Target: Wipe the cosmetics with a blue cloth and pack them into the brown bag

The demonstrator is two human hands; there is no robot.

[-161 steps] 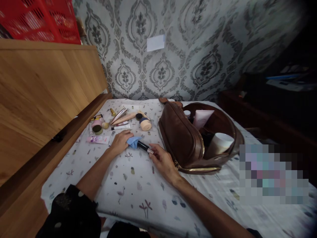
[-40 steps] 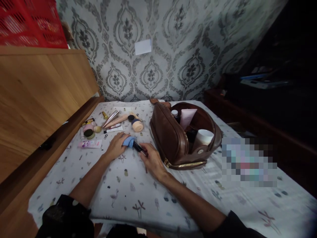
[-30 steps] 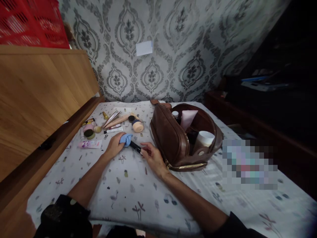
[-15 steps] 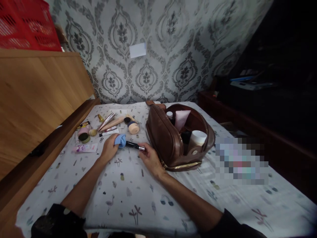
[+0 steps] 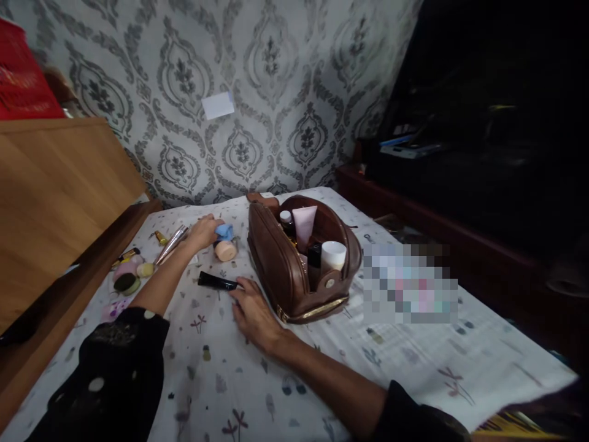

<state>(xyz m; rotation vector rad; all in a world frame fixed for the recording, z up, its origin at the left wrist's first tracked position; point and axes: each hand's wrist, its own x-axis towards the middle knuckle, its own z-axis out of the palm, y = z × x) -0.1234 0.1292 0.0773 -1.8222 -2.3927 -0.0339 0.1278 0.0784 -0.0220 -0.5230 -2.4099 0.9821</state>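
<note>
My left hand [image 5: 205, 231] is closed on a light blue cloth [image 5: 225, 232], just behind a beige round jar [image 5: 225, 250]. My right hand [image 5: 253, 310] pinches one end of a black tube [image 5: 217, 281], which points left over the printed cloth cover. To the right of my hands stands an open brown bag [image 5: 276, 264]. It holds a pink tube [image 5: 304, 227], a white-lidded jar [image 5: 333, 255] and a dark bottle with a white cap [image 5: 286, 218]. Silver tubes [image 5: 172, 244] lie left of my left hand.
Several cosmetics, among them a dark-lidded jar [image 5: 126, 283], lie at the left edge. A wooden cabinet [image 5: 59, 196] borders the left side, with a red basket [image 5: 27, 80] on top. A blurred patch covers something right of the bag.
My left hand has moved away from the black tube, back toward the beige jar, taking the blue cloth along. My right hand still holds the tube. The view has shifted to the right.
</note>
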